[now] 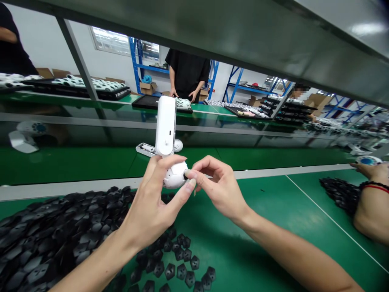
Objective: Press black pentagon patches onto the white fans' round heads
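Note:
My left hand (152, 207) grips a white plastic device (165, 125) by its rounded, ball-like end. The device's long flat arm with a small slot stands upright above my fingers. At the right side of the ball, my right hand (220, 188) pinches a small black piece (185, 175) between thumb and forefinger against the white surface; the fingers hide most of it. Below my left forearm lies a large heap of black pentagon pieces (60, 231), with several loose black pentagons (181, 271) spread to its right on the green work surface (261, 243).
Beyond a pale rail (261, 172) runs a green belt (100, 162) carrying another white device (146, 149). A metal shelf (212, 32) hangs overhead. At right, a co-worker's arm (373, 198) rests by more black pieces (338, 194). Another person (188, 73) stands opposite at a tray.

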